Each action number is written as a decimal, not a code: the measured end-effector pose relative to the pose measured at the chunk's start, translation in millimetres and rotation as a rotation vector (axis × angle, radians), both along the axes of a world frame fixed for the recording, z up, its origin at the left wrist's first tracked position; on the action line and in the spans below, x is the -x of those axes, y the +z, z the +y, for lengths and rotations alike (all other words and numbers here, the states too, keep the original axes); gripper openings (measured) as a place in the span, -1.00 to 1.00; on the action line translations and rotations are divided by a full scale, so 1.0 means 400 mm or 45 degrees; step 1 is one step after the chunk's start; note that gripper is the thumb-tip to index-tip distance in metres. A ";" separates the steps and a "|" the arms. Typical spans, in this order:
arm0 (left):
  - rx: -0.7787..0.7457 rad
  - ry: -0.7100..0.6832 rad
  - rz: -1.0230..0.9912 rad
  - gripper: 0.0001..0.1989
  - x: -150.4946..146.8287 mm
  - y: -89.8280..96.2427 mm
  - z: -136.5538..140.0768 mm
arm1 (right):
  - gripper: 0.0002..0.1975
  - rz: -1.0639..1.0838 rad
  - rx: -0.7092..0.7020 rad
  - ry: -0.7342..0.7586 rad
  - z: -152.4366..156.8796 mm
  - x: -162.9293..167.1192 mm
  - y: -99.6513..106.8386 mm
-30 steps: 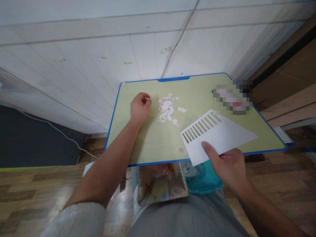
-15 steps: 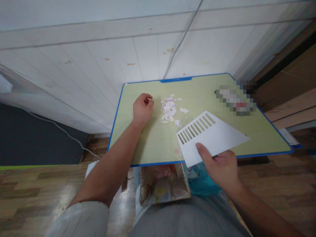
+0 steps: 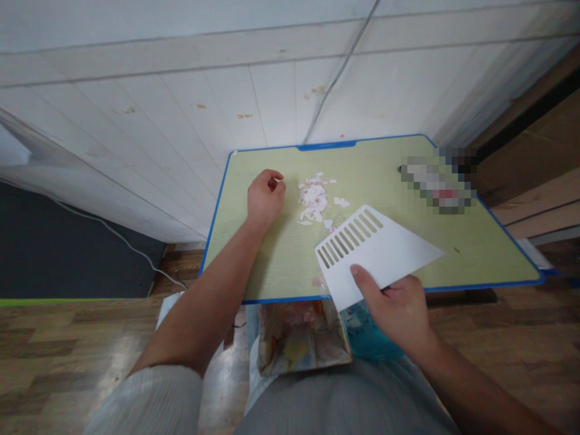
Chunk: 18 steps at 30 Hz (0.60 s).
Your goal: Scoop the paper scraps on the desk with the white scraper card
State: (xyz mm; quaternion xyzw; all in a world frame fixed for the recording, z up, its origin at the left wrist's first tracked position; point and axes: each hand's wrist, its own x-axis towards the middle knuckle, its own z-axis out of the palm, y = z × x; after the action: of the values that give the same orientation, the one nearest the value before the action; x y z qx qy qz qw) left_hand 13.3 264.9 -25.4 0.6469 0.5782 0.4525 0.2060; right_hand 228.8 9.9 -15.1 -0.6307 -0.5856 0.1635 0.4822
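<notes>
My right hand (image 3: 396,308) grips a flat white plastic scraper (image 3: 385,260), a slanted piece with a row of slots along its left edge. The thumb lies on top of it and the other fingers are beneath. Over the near part of the pale green tabletop (image 3: 376,169), the scraper covers a few scraps. A pile of torn white and pinkish paper scraps (image 3: 312,198) lies at mid-table. Just left of the pile, my left hand (image 3: 265,196) is loosely curled on the table, thumb near the index finger, with nothing visible in it.
A paper-lined box (image 3: 303,356) sits under the table's near edge, beside a teal container (image 3: 374,338). A pixelated object (image 3: 437,184) lies on the table's right side. The white panelled wall (image 3: 190,133) stands behind, with a cable (image 3: 338,75) running down it.
My right hand has shifted slightly left and toward me with the scraper. The left hand stays curled beside the pile. The whole view has moved slightly.
</notes>
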 end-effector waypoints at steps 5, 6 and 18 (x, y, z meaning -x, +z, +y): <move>0.004 -0.011 -0.003 -0.88 0.000 0.003 -0.001 | -0.70 0.020 -0.024 0.008 0.001 0.004 0.003; 0.001 -0.010 -0.001 -0.88 0.000 0.003 -0.002 | -0.70 0.020 -0.024 0.011 0.001 0.004 0.003; -0.014 -0.002 0.015 -0.90 0.000 0.006 -0.003 | -0.70 0.013 -0.024 0.024 0.000 0.014 0.006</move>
State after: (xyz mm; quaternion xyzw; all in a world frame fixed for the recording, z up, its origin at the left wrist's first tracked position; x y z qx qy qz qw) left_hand 13.1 263.6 -22.8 0.6510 0.5764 0.4517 0.1995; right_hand 223.4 9.9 -12.8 -0.6198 -0.5905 0.1659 0.4896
